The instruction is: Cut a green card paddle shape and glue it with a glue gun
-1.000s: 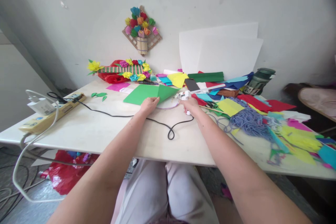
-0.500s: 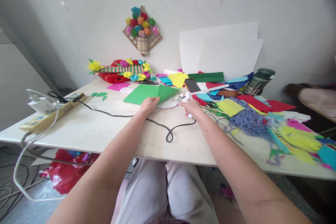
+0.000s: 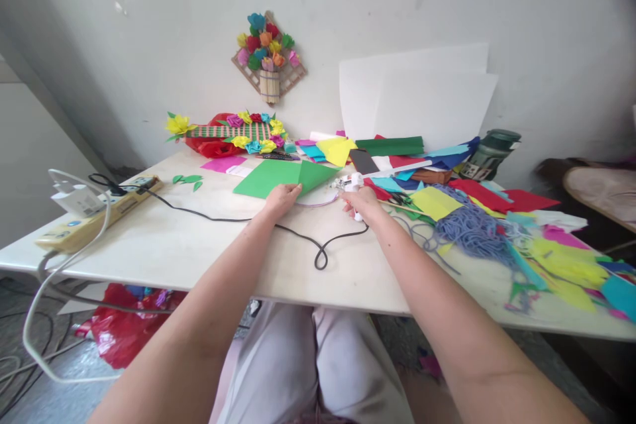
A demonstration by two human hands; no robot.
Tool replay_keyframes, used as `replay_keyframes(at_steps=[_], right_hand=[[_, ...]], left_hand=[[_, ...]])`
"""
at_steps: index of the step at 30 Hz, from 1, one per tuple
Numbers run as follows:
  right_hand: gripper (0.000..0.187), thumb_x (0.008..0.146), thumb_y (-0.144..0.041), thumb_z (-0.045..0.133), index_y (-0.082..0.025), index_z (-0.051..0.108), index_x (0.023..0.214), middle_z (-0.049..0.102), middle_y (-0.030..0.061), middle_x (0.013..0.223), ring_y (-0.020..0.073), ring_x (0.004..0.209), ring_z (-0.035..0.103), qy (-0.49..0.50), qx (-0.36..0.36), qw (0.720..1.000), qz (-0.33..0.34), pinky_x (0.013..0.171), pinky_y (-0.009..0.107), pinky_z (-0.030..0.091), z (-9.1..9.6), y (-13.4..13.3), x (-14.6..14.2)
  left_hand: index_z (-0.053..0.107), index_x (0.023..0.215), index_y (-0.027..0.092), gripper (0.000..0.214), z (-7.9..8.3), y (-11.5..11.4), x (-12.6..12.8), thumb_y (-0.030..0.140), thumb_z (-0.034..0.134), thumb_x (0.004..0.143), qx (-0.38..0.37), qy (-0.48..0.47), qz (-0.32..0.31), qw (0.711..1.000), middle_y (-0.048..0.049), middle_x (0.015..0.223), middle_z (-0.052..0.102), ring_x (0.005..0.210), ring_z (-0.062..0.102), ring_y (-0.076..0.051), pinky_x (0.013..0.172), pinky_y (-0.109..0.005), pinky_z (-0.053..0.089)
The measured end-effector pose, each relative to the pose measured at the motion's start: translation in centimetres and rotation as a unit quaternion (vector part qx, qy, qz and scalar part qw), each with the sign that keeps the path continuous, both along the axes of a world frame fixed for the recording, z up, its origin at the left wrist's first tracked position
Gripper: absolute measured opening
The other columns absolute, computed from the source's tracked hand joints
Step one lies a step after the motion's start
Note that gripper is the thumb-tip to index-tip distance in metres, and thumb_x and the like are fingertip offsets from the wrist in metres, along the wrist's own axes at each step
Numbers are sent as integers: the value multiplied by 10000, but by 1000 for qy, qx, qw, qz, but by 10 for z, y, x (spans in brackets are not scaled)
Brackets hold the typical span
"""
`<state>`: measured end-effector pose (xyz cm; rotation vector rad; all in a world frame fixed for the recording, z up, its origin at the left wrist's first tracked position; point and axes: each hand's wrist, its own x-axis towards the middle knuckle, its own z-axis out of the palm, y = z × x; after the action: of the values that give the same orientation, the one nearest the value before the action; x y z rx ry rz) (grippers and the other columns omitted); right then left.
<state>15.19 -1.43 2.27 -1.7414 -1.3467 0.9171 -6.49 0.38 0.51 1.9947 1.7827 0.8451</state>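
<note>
My left hand (image 3: 282,200) is closed at the near edge of a folded green paper sheet (image 3: 268,177), thumb and fingers pressed together on it. A thin purple strand (image 3: 318,204) curves along the table from beside this hand to the fingers of my right hand (image 3: 362,203). That right hand is wrapped round the handle of a white glue gun (image 3: 354,180). The gun's nozzle points left, and a long white glue stick (image 3: 397,169) juts out behind it to the right. Its black cord (image 3: 322,257) loops on the table below.
A yellow power strip (image 3: 99,212) with chargers lies at left, near green paper leaves (image 3: 187,179). A flower-decorated paper guitar (image 3: 228,131) lies behind. Coloured paper, blue-grey yarn (image 3: 470,228), a phone (image 3: 364,161) and a dark green bottle (image 3: 491,154) crowd the right side.
My right hand has shifted very slightly, its fingers loosening a little by the glue gun's handle. My left hand and the green paper stay put.
</note>
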Motion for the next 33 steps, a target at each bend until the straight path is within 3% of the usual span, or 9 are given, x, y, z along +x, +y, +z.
replay_keyframes(at_steps=[12,22,33], right_hand=[[247,661,-366,662,-135,578,652,579,38,451,138,309,504,-9,20,1000,-18,308,232,392,-7,22,1],[240,672,-350,655,-130,559,660,565,38,456,133,339,510,-27,-6,1000,-11,332,233,413,1,19,0],[240,675,-333,672,-153,514,696,475,-29,404,96,320,462,10,-20,1000,-2,319,194,383,1,19,5]], left_hand=[[632,708,169,492,2,-2,1,535,313,787,2,8,1,1000,-3,565,477,605,448,-152,560,-245,320],[636,710,171,493,1,1,0,540,317,781,0,11,3,1000,-8,570,480,615,459,-156,561,-244,320],[666,784,173,512,1,0,0,545,314,784,-6,14,-2,1000,-24,641,549,678,503,-175,612,-249,356]])
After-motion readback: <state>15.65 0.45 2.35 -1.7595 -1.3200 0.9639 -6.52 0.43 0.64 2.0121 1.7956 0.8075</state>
